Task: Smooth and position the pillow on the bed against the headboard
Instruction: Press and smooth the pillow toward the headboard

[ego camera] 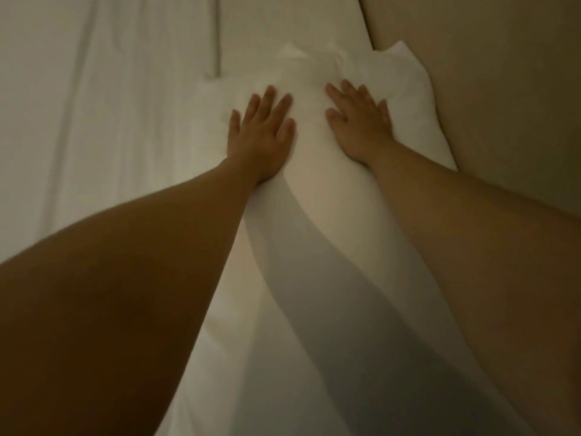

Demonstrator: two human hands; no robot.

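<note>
A long white pillow (311,196) lies along the beige headboard (490,89) on the right, its far end wrinkled and bunched. My left hand (262,133) rests flat on the pillow's left side, fingers spread. Flat on the pillow's right side, close to the headboard, is my right hand (356,121), its fingers apart too. Neither hand grips the fabric. Both bare forearms stretch out from the bottom of the frame and cast shadows over the near part of the pillow.
The white bed sheet (94,105) spreads to the left with long folds. A seam or edge of another white bedding piece (217,42) runs away at the top centre. The light is dim.
</note>
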